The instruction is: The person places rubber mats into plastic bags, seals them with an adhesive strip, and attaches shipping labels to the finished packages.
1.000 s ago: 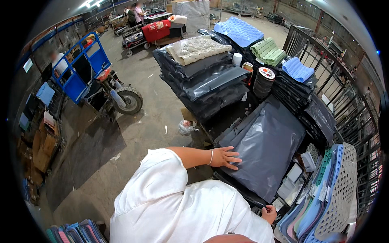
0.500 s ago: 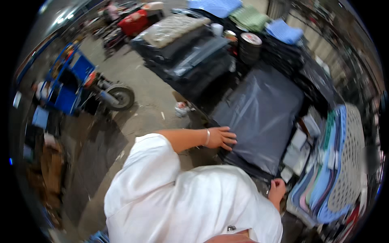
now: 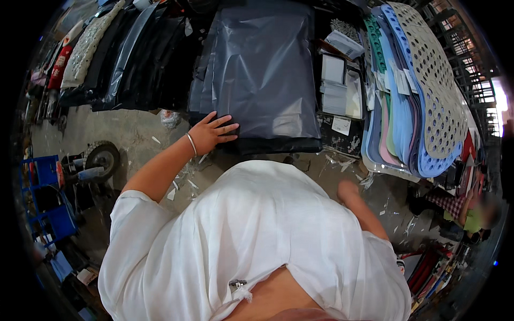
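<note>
Grey plastic mailer bags (image 3: 267,69) lie in a flat stack on the work surface, straight ahead of the person. Left hand (image 3: 210,132) rests flat on the near left corner of the stack, fingers spread, palm down, gripping nothing; 1 bracelet (image 3: 191,144) circles the wrist. Right hand (image 3: 347,190) hangs near the body, clear of the stack; its fingers are curled under, and whether it holds anything cannot be told. White rectangular label sheets (image 3: 336,84) lie in several small piles just right of the bags. Perforated mats (image 3: 423,80) in blue, green, pink and beige overlap further right. Darker packed bags (image 3: 134,53) lie to the left.
</note>
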`<state>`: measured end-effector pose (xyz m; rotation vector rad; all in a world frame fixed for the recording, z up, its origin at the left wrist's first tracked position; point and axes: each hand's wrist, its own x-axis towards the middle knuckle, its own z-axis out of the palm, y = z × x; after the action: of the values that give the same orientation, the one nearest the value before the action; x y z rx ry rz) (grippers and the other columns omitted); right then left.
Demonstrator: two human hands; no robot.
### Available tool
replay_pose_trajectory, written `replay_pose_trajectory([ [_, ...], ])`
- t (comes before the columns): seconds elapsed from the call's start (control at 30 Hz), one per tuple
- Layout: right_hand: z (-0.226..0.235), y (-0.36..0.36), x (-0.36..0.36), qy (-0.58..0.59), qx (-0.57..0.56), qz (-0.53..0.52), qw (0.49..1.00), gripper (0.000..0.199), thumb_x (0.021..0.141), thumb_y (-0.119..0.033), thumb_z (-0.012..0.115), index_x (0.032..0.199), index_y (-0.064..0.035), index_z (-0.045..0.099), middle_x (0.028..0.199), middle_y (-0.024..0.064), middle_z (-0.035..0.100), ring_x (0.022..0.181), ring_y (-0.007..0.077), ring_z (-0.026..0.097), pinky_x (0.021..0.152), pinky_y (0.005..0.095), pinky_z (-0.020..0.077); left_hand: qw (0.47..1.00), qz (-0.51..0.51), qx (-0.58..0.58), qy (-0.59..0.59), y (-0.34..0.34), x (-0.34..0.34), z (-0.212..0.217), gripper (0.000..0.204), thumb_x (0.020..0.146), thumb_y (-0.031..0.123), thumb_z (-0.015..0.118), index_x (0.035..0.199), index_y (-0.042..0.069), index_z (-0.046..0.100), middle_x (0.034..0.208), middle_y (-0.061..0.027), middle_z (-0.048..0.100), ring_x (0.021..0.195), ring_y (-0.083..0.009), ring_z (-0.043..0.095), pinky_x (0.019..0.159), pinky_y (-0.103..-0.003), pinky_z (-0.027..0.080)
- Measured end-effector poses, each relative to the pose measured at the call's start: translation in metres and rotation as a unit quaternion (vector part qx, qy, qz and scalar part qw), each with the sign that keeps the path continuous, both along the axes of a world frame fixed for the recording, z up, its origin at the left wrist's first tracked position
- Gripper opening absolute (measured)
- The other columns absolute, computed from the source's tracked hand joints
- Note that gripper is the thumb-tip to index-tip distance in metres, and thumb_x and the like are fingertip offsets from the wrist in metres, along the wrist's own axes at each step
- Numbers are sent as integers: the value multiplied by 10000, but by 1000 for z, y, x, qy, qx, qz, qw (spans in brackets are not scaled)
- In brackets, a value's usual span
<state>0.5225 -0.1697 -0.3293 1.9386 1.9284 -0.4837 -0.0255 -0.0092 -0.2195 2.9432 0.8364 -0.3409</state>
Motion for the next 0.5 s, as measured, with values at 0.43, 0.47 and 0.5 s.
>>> replay_pose_trajectory([
  [0.43, 106, 222, -134, 374, 118, -122, 912, 439, 915, -365, 581, 800, 55, 635, 838, 305, 617, 863, 511, 565, 772, 521, 447, 696, 566, -340, -283, 46, -9, 15, 271, 932, 259, 520, 993, 67, 701, 1040, -148, 700, 1018, -356, 638, 893, -465, 487],
  [0.47, 85, 231, -140, 378, 132, -151, 904, 434, 914, -359, 577, 805, 56, 638, 855, 303, 620, 875, 508, 569, 772, 519, 451, 735, 565, -271, -257, 54, -7, 2, 295, 935, 289, 518, 944, 52, 694, 978, -174, 691, 943, -378, 638, 846, -471, 491],
  [0.5, 74, 235, -147, 383, 143, -175, 896, 429, 914, -354, 572, 810, 57, 640, 871, 301, 623, 887, 505, 574, 773, 517, 454, 766, 566, -200, -230, 56, -6, -26, 332, 939, 318, 516, 896, 38, 688, 917, -201, 683, 868, -399, 638, 799, -476, 495],
])
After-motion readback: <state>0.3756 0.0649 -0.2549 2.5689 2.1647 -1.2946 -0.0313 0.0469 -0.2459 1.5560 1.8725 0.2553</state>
